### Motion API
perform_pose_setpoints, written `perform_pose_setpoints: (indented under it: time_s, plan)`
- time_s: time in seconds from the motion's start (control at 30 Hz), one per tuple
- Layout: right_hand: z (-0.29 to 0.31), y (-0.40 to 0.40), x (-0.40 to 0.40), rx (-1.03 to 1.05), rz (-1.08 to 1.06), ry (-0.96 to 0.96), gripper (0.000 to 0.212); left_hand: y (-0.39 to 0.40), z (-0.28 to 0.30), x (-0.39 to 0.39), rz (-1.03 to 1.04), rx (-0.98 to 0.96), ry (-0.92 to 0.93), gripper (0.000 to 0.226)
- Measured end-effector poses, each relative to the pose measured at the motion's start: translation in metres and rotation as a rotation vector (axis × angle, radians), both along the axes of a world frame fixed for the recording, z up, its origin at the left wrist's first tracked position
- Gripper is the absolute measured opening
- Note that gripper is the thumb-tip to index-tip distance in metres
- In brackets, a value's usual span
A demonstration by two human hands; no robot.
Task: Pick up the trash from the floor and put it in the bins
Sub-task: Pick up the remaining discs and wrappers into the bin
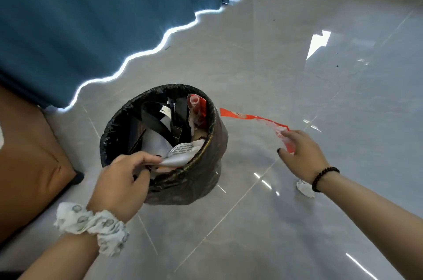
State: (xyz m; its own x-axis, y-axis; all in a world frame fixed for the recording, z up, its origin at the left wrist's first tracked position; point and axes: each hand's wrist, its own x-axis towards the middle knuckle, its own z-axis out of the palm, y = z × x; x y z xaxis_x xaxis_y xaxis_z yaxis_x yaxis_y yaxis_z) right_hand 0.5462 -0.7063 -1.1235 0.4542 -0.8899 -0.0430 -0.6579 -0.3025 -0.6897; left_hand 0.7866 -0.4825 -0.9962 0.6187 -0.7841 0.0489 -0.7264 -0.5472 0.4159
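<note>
Our left hand (119,179) reaches over the near rim of the bin (206,165), thumb and fingers pinching a white printed wrapper (180,153) that lies partly inside the opening. On that wrist sits a white patterned scrunchie (91,224). Our right hand (302,153), to the right of the bin and well apart from it, pinches one end of a long red-and-white plastic wrapper (254,119); the wrapper stretches from the fingers back toward the bin, its far tip just beside the bin's rim. A black bead bracelet (324,177) circles the right wrist. Inside the bin, lined with a black bag, we see dark card pieces, white paper and a red packet (198,105). A crumpled white paper ball (305,189) lies on the grey tiled floor (297,50), right of the bin, just beside the right wrist. Left of the bin stands a brown cushioned seat (29,160); behind the bin hangs a blue curtain (103,16).
</note>
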Motion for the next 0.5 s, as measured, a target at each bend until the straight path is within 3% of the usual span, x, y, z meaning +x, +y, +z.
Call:
perform_pose_setpoints:
  time_s: [0.1, 0.2, 0.27, 0.43, 0.5]
  plan:
    - [0.012, 0.025, 0.011, 0.039, -0.017, -0.145, 0.045, -0.018, -0.008, 0.004, -0.087, 0.135, -0.034, 0.04]
    - [0.026, 0.043, 0.017, 0.096, -0.058, -0.276, 0.038, -0.033, -0.017, 0.007, -0.115, 0.282, 0.058, 0.036]
    - [0.036, 0.051, 0.015, 0.181, -0.141, -0.372, 0.032, -0.034, -0.018, 0.005, -0.155, 0.29, 0.035, 0.044]
    - [0.054, 0.062, -0.01, 0.532, -0.286, -0.656, 0.023, -0.008, -0.003, -0.035, -0.21, -0.317, -0.152, 0.029]
    - [0.058, 0.07, -0.02, 0.663, -0.282, -0.754, 0.025, 0.002, -0.007, -0.063, -0.271, -0.439, -0.102, 0.025]
